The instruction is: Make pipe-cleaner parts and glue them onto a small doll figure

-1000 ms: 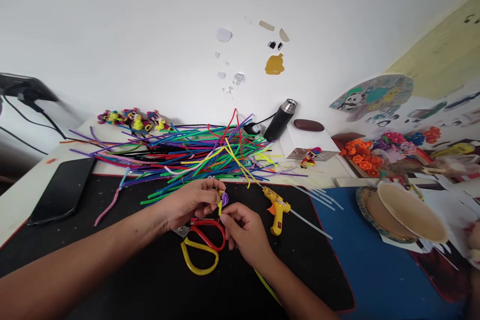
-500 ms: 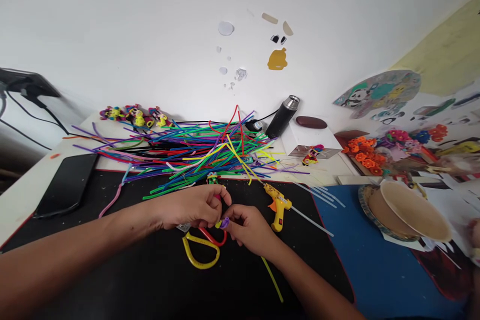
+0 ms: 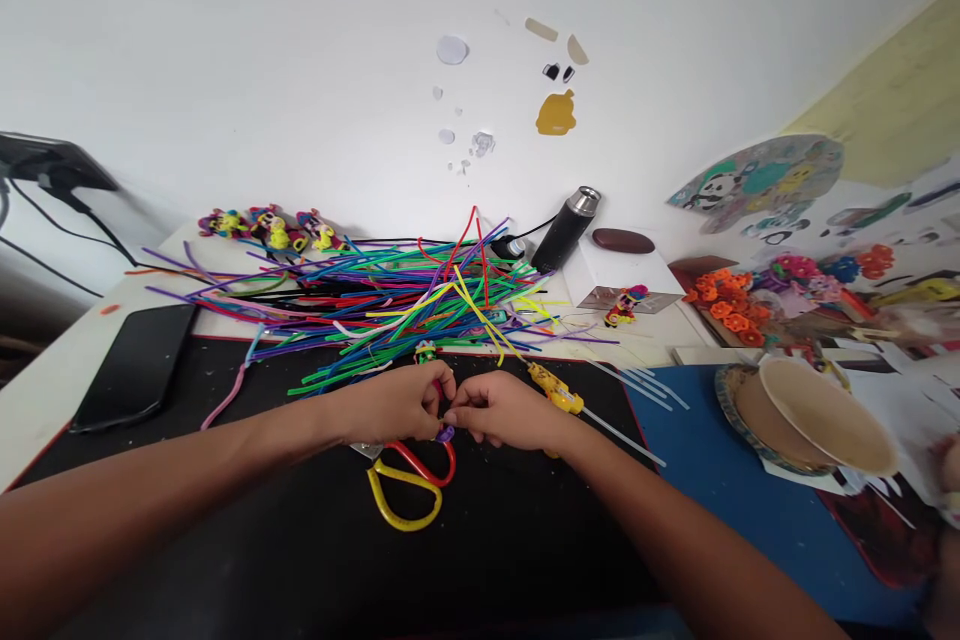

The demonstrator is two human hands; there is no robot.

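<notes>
My left hand (image 3: 397, 405) and my right hand (image 3: 499, 410) meet fingertip to fingertip over the black mat (image 3: 225, 480). Both pinch a small purple and yellow pipe-cleaner piece (image 3: 445, 433) between them. Directly under the hands lie scissors (image 3: 409, 485) with a red and a yellow handle loop. A yellow glue gun (image 3: 556, 388) lies just right of my right hand, partly behind it. A heap of coloured pipe cleaners (image 3: 375, 305) spreads across the table behind the hands.
A black phone (image 3: 135, 365) lies at the left. A dark flask (image 3: 566, 230), a white box (image 3: 619, 280) and a small figure (image 3: 622, 305) stand at the back. Paper bowls (image 3: 814, 415) sit on the blue mat (image 3: 750, 530); orange paper flowers (image 3: 724, 305) at right.
My right hand rose from near the scissors to meet the left hand. The long yellow strand that hung below the right hand is no longer visible. The view shifted slightly.
</notes>
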